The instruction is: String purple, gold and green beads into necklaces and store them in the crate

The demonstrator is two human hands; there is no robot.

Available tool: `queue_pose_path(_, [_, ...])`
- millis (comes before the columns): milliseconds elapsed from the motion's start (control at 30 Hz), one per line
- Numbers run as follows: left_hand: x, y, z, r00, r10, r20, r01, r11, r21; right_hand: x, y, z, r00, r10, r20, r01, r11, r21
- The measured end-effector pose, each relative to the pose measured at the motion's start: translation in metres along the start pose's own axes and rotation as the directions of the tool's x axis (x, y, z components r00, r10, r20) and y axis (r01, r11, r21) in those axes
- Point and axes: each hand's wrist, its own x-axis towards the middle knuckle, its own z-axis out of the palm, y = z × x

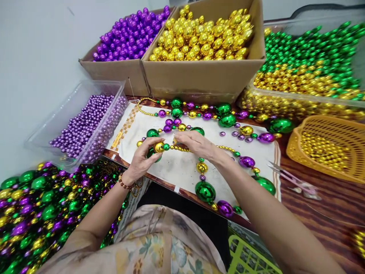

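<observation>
At the far left I see a heap of finished necklaces [37, 205] and a clear tub of small purple beads [82, 125]. My left hand [141, 160] is pinched shut on a gold bead [158, 147] of the bead string [205, 167], which lies on the white cloth [176, 167] in front of me. Just beside it, my right hand [196, 144] has its fingertips closed on the same string near a small green bead [166, 147]. Behind are cardboard boxes of purple balls [131, 34] and gold balls [202, 34]. At the right stand an orange basket [327, 152] and scissors [293, 180].
</observation>
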Motion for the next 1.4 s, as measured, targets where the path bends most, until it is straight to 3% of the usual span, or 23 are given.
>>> queue_pose_path(133, [-0.004, -0.004, -0.001, 0.999, -0.015, -0.028, 0.013, 0.998, -0.063, 0.008, 0.000, -0.002, 0.999, -0.028, 0.041, 0.031, 0.997, -0.072])
queue_pose_path(400, [-0.006, -0.005, -0.004, 0.999, 0.027, -0.039, -0.028, 0.999, -0.039, 0.017, 0.003, -0.003, 0.982, -0.116, 0.150, 0.149, 0.960, -0.237])
queue_pose_path(633, [-0.009, -0.008, -0.009, 0.999, 0.019, 0.030, -0.018, 0.999, -0.038, 0.015, 0.001, -0.004, 0.969, -0.149, 0.197, 0.216, 0.897, -0.385])
queue_pose_path(900, [-0.011, -0.009, -0.010, 0.999, -0.037, 0.038, 0.038, 0.998, -0.041, 0.014, -0.010, -0.006, 0.962, -0.159, 0.223, 0.258, 0.802, -0.538])
queue_pose_path(1133, [-0.009, -0.009, -0.011, 0.998, -0.037, 0.057, 0.041, 0.997, -0.060, 0.014, -0.021, -0.008, 0.953, -0.150, 0.262, 0.292, 0.679, -0.674])
queue_pose_path(1400, [-0.008, -0.010, -0.012, 0.999, -0.007, 0.054, 0.012, 0.996, -0.091, 0.016, -0.036, -0.008, 0.949, -0.053, 0.311, 0.299, 0.467, -0.832])
